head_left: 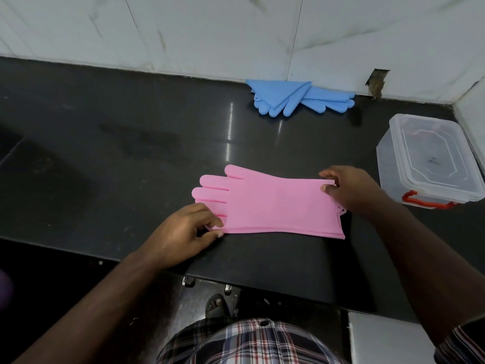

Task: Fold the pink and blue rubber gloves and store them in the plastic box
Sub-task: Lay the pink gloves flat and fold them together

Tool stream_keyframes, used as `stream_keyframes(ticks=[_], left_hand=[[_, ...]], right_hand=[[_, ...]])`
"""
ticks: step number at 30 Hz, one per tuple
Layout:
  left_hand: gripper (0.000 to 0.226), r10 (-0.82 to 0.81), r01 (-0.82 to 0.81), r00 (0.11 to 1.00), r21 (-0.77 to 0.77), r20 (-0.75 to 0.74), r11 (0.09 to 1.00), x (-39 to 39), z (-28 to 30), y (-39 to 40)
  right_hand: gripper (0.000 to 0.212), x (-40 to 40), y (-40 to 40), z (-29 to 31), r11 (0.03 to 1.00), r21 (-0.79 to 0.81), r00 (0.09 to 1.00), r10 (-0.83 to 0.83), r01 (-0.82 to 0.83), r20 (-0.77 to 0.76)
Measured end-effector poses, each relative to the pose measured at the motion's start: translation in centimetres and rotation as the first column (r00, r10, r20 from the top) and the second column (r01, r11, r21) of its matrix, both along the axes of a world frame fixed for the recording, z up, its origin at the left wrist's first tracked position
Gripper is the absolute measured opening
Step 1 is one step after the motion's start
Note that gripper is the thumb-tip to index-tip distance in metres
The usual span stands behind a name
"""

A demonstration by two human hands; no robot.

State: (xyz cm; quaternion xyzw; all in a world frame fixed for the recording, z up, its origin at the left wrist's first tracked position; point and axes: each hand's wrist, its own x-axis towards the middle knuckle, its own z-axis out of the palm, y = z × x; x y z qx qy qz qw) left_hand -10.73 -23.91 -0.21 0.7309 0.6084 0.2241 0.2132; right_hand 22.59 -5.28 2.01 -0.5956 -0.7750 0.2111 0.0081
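The pink rubber gloves [273,203] lie flat and stacked on the dark countertop [118,143], fingers pointing left and cuffs to the right. My left hand [183,232] pinches the near finger end of the pink gloves. My right hand [351,190] pinches the far corner of the cuff. The blue rubber gloves [296,97] lie in a pile at the back against the wall. The clear plastic box [430,158] with its lid on and a red handle stands at the right.
A white tiled wall [210,32] runs along the back and right side of the counter. The counter's front edge [262,285] is close to my body, with metal handles below it.
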Motion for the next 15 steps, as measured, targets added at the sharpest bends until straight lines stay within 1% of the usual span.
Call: stream_keyframes(ticks=[1,2,3,4,5,6,7,8,10,13,15], left_hand=[[0.006,0.069,-0.07,0.996,0.02,0.053,0.997,0.1,0.1,0.0],[0.005,0.182,-0.188,0.975,0.033,0.127,0.982,0.2,0.1,0.0],[0.009,0.335,-0.345,0.918,0.014,0.212,0.938,0.2,0.1,0.2],[0.008,0.494,-0.5,0.82,-0.055,0.288,0.864,0.2,0.3,0.4],[0.005,0.62,-0.608,0.713,-0.151,0.327,0.779,0.0,0.3,0.8],[0.007,0.699,-0.656,0.639,-0.248,0.321,0.713,-0.3,0.4,1.1],[0.013,0.735,-0.654,0.611,-0.335,0.293,0.678,-0.6,0.4,1.4],[0.018,0.745,-0.622,0.604,-0.416,0.283,0.663,-0.9,0.2,1.7],[0.022,0.75,-0.54,0.566,-0.534,0.342,0.651,-1.2,0.0,2.2],[0.018,0.759,-0.45,0.45,-0.615,0.47,0.647,-1.1,0.0,2.5],[0.015,0.76,-0.411,0.39,-0.64,0.52,0.649,-1.1,0.2,2.5]], right_hand=[[0.036,0.0,-0.1,0.0,0.998,0.057,1.0,0.015,-0.016,0.016],[0.034,-0.3,-0.4,0.0,0.99,0.134,0.999,0.029,-0.032,0.022],[0.03,-0.7,-0.9,0.3,0.978,0.205,0.999,0.047,-0.045,-0.005],[0.026,-1.4,-1.6,0.6,0.965,0.256,0.995,0.081,-0.064,-0.059],[0.022,-2.4,-2.6,0.9,0.951,0.295,0.983,0.138,-0.096,-0.124],[0.018,-3.6,-3.8,1.2,0.938,0.318,0.961,0.204,-0.138,-0.184],[0.016,-4.9,-5.1,1.4,0.933,0.311,0.935,0.263,-0.184,-0.238],[0.015,-6.2,-6.4,1.4,0.934,0.273,0.909,0.307,-0.231,-0.283],[0.017,-8.7,-8.5,1.0,0.92,0.198,0.863,0.388,-0.339,-0.324],[0.03,-11.7,-10.2,-0.6,0.872,0.156,0.83,0.489,-0.464,-0.268],[0.033,-12.9,-10.7,-1.5,0.843,0.163,0.817,0.537,-0.512,-0.212]])
